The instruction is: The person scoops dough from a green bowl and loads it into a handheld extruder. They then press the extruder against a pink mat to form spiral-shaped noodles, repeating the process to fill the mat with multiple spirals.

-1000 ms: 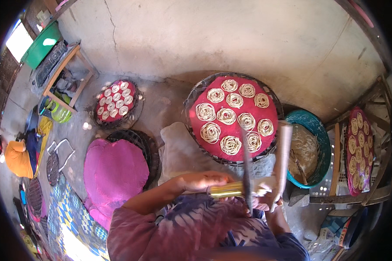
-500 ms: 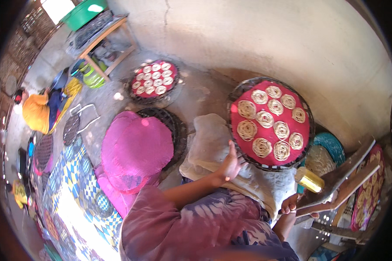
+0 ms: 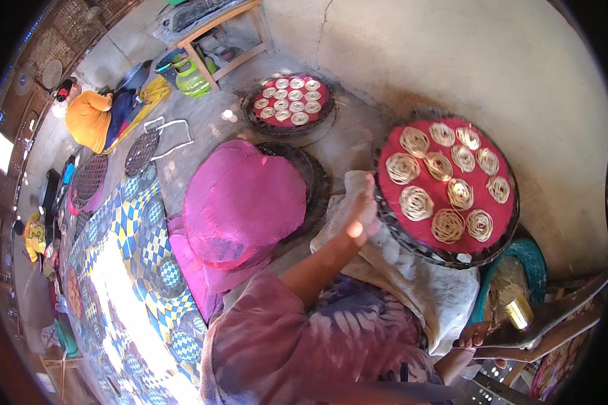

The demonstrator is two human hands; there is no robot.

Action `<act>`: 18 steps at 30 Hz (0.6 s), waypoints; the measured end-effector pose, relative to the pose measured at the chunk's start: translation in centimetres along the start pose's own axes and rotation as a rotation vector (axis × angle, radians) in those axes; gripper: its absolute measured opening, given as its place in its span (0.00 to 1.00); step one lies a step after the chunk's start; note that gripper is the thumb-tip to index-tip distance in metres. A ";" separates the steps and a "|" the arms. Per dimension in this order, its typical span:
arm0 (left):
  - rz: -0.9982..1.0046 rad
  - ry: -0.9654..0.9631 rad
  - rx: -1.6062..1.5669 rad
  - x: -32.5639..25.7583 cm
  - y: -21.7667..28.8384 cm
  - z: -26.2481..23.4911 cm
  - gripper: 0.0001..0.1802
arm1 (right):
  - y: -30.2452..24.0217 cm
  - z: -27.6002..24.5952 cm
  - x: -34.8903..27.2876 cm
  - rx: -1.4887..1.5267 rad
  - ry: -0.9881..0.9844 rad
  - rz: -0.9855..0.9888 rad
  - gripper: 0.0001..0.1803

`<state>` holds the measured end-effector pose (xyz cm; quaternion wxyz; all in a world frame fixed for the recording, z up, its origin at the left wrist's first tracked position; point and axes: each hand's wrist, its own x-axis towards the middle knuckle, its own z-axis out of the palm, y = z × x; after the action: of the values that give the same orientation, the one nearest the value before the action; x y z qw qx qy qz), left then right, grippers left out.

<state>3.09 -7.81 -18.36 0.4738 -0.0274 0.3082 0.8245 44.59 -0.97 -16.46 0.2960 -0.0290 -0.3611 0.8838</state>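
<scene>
My left hand (image 3: 365,214) lies against the near left rim of a round dark woven tray (image 3: 400,236), its fingers stretched out along the edge. A red-pink cloth lines the tray, with several pale noodle coils (image 3: 448,225) spread over it. The tray sits over the off-white cloth (image 3: 422,287) by my lap. At lower right, my right hand (image 3: 473,335) is closed round the handles of a wooden press (image 3: 554,331). A gold-coloured metal cylinder (image 3: 518,312) is set in this press. Part of the right hand is hidden behind the wood.
Behind the press stands a teal basin (image 3: 537,266) with pale dough-like stuff. A magenta cloth (image 3: 243,202) covers a heap to my left, against dark trays (image 3: 311,182). Farther off are another tray of coils (image 3: 258,125), a green gas cylinder (image 3: 192,82) and a person in orange (image 3: 88,121).
The tray has turned clockwise under my left hand, carrying its coils round. My view has shifted, so the room sits differently. The right hand stays closed on the press handles.
</scene>
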 end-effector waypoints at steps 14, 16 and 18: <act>0.970 0.572 0.143 -24.0 22.2 -28.4 0.39 | -5.1 -0.7 6.2 -0.035 -0.137 -0.094 0.66; 0.995 0.721 0.064 -28.4 22.6 -32.3 0.38 | -5.3 -0.7 6.6 -0.040 -0.153 -0.100 0.67; 1.173 0.759 0.004 -31.0 21.5 -35.6 0.39 | -5.4 -0.6 6.9 -0.044 -0.163 -0.113 0.67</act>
<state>-5.86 -58.29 -26.35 -0.1903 -0.1417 0.4180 0.8769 41.83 6.21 -12.25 0.3146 0.0569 -0.4042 0.8570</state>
